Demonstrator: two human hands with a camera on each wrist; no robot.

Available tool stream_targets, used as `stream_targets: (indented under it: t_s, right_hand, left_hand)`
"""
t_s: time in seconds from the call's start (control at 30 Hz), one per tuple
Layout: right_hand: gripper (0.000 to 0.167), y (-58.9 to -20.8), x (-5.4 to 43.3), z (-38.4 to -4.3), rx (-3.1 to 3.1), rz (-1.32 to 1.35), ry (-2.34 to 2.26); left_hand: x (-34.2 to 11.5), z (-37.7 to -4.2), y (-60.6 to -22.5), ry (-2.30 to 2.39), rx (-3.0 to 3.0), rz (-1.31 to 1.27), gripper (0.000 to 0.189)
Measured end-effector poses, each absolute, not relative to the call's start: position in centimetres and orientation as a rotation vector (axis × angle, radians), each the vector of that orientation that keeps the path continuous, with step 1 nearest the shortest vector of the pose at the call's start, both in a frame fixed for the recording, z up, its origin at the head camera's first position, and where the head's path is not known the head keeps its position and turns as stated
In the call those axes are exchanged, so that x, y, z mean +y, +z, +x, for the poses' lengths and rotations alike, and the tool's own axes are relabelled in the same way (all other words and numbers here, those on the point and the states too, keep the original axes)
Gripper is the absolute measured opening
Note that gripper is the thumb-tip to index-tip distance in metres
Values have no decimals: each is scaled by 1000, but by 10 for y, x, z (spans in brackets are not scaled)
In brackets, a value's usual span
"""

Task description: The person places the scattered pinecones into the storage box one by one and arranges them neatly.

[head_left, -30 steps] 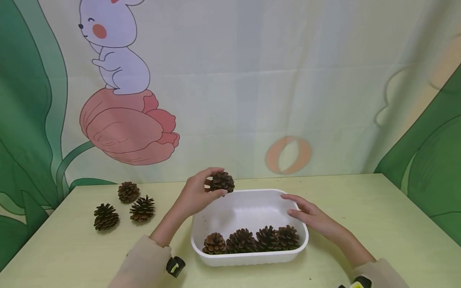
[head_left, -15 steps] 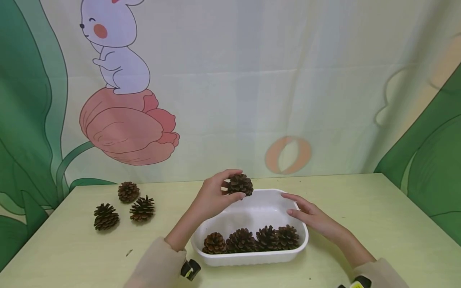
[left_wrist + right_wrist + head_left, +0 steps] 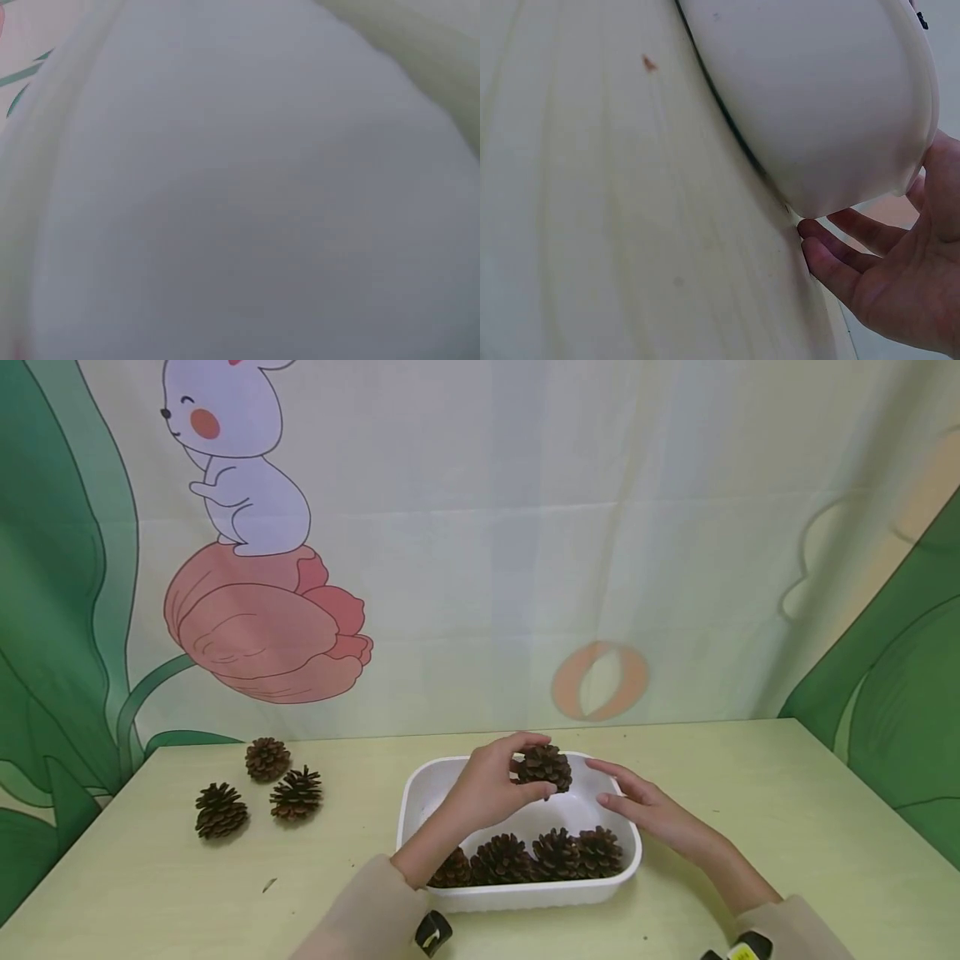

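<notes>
My left hand (image 3: 491, 785) holds a brown pine cone (image 3: 545, 768) between thumb and fingers, over the right half of a white plastic tub (image 3: 408, 810). Inside the tub, several pine cones (image 3: 555, 853) stand in a row along the near wall; my left forearm partly covers the leftmost. My right hand (image 3: 648, 806) grips the tub at its far right corner, thumb over the rim. In the right wrist view, other fingers (image 3: 840, 274) curl beside the tub's outer wall (image 3: 817, 112). A blurred pale surface fills most of the left wrist view, where neither the left hand nor its pine cone shows.
Three more pine cones, a far one (image 3: 267, 760), a right one (image 3: 296, 793) and a left one (image 3: 221, 812), sit on the pale yellow table (image 3: 150, 893) to the left. A printed curtain (image 3: 450, 568) hangs behind the table's far edge.
My left hand has carried the pine cone rightward from the tub's far left side and slightly lower, over its right half. My right hand stays at the tub's corner.
</notes>
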State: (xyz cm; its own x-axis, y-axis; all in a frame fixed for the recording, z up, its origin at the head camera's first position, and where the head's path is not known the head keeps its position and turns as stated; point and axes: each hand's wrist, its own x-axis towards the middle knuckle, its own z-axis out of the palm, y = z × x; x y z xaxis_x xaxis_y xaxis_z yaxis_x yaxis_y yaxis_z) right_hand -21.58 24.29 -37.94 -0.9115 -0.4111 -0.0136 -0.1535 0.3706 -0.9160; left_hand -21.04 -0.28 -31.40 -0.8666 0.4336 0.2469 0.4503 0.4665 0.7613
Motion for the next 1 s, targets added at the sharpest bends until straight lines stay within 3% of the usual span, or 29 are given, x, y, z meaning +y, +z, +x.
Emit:
stream_targets:
  t_s: [1.0]
  right_hand:
    - [52,-378,245,-216,2357,-524,-1569]
  left_hand:
    - [46,-220,-327,-1161,-2999,-597,45]
